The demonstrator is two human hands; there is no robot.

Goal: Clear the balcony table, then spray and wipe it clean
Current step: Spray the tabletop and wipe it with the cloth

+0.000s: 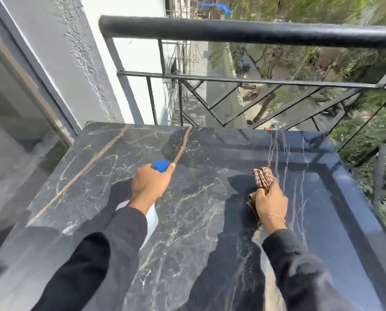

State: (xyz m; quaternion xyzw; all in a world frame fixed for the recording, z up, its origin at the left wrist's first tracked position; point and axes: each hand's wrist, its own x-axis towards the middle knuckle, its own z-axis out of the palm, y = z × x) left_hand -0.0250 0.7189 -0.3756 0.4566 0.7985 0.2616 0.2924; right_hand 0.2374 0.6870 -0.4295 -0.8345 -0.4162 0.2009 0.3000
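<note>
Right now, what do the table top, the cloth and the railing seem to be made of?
Table top: dark marble or a marble-look slab, polished; pale and tan veins, clear reflections.
Cloth, held by the right hand: soft woven fabric, brown checked pattern, bunched in folds.
Railing: probably metal painted black; a thick, round top bar with a slightly rough coat, thin straight bars below.

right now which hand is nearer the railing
Neither clearly. The left hand, gripping the spray bottle, and the right hand, holding the cloth, both sit mid-table, short of the railing.
</note>
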